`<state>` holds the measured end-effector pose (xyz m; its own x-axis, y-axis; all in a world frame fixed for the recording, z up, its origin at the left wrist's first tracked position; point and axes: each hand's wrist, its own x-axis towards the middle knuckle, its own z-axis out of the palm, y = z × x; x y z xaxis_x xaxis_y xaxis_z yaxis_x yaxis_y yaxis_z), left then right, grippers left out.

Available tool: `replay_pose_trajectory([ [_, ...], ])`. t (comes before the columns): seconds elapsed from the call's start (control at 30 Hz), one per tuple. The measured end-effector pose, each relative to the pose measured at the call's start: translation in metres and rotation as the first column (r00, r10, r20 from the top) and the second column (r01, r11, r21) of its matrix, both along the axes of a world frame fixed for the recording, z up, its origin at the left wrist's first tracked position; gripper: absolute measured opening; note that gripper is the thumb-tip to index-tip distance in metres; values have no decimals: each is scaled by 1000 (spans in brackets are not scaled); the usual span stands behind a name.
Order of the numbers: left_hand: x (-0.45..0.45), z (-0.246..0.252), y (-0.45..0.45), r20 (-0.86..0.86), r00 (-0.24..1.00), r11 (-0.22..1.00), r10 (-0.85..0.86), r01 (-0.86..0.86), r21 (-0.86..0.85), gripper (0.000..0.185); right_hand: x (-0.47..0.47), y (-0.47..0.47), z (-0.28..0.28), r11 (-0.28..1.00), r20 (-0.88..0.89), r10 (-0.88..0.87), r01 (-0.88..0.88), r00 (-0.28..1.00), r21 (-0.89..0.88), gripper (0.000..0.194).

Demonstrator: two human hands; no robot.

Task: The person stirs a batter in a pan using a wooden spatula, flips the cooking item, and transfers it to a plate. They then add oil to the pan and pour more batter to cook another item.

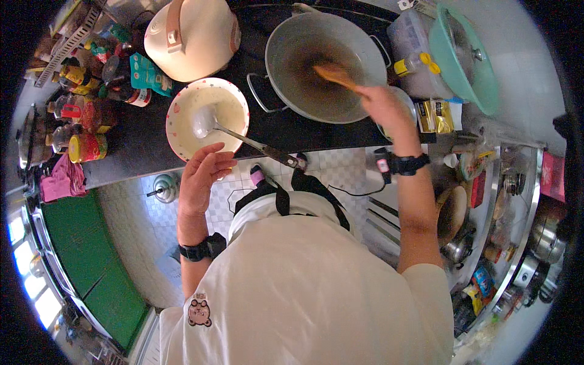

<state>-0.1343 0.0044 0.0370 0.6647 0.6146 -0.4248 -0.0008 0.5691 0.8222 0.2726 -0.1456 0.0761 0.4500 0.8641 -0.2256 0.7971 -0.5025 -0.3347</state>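
Observation:
My right hand (388, 107) grips the handle of a wooden spatula (335, 75), whose blade reaches into a large two-handled pot (292, 98). Brownish residue or liquid covers the middle of the pot; which it is, I cannot tell. My left hand (206, 175) is empty, fingers apart, at the near rim of a white patterned bowl (175, 98) of pale, creamy liquid. A metal ladle (205, 122) rests in that bowl, its dark handle slanting over the rim towards me. Part of a smaller bowl or plate (408, 100) shows behind my right wrist.
A cream rice cooker (203, 41) stands behind the bowl. Jars and bottles, among them a yellow-lidded jar (87, 148), crowd the left of the black counter (132, 155). At right are a plastic bin (404, 36), a green basin (483, 86), golden packets (435, 116) and a loaded metal shelf (524, 200).

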Motion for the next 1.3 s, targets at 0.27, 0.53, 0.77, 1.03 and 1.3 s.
replay_pose_trajectory([
  [0.27,-12,5,8,-8,999,999,-45,45,22,34,-83,-43,58,936,-374,-232,311,898,166,35],
  [0.53,-14,13,11,-23,996,994,-87,89,69,33,-127,-49,26,814,-267,-351,434,897,386,40],
  [0.77,-19,10,-6,-79,996,997,-43,48,65,33,-101,-105,-35,794,-76,-297,291,952,534,42],
  [1.03,-9,15,-51,-73,997,998,19,-15,58,33,-45,-188,-135,576,-41,-698,594,715,562,53],
  [1.3,22,32,-108,-184,981,994,57,-38,105,33,-8,-204,-155,638,-61,-680,631,730,441,63],
])
